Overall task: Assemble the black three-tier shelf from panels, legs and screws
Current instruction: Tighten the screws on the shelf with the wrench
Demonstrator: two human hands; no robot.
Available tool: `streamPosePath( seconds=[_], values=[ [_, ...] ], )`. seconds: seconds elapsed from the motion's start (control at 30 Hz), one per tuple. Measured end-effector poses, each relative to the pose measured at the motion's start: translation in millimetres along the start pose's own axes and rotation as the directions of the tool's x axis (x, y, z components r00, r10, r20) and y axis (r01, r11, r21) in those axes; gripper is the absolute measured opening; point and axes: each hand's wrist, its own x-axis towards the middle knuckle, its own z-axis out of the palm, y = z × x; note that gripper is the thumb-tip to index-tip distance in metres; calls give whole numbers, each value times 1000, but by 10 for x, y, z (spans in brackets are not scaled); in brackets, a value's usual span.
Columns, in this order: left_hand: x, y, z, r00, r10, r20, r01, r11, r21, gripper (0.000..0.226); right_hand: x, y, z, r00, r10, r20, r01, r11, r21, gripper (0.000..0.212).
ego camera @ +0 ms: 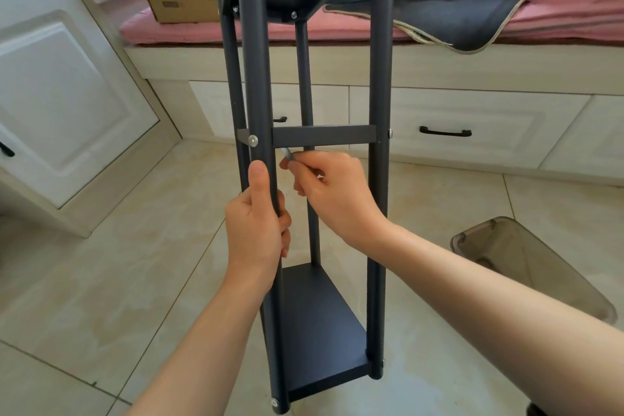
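- The left hand (256,223) wraps a front leg (260,111) of the shelf (320,314), thumb pointing up along it, just below the middle panel (324,136).
- The right hand (332,192) pinches a small metal tool (288,153), its tip at that panel's underside beside the gripped leg.
- The shelf is black, three panels on four legs with silver screws (253,140), held over the tiled floor (101,280).

Home: cushioned window seat (337,29), cabinets (67,94).
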Motion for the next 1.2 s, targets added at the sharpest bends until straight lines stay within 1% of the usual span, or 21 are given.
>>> streamPosePath(
  seconds=[0.2,0.33,0.43,0.57,0.7,0.8,0.93,1.07,1.2],
  values=[
    [2,-16,21,1000,6,-3,-6,1000,13,69,13,105,38,995,-60,-81,58,998,-25,20],
    [6,-16,17,1000,-4,-4,4,1000,2,70,37,187,100,975,-162,-150,153,986,-70,18],
    [5,-29,12,1000,4,0,-4,1000,12,72,69,240,140,964,-215,-154,201,974,-102,18],
    [10,-21,13,1000,4,-1,-4,1000,14,73,113,292,191,960,-225,-169,215,974,-77,19],
    [20,-20,19,1000,8,6,-8,1000,26,71,169,320,223,923,-294,-247,273,955,-115,16],
    [12,-30,26,1000,6,19,-6,1000,26,72,217,342,259,902,-330,-280,307,944,-124,14],
    [14,-36,33,999,15,33,-15,1000,22,77,269,365,323,886,-344,-310,323,939,-118,12],
    [14,-35,50,999,26,40,-27,999,28,71,299,389,382,877,-348,-330,337,937,-94,11],
    [17,-43,63,998,22,51,-24,999,29,73,301,392,381,877,-341,-339,337,939,-74,11]
  ],
)
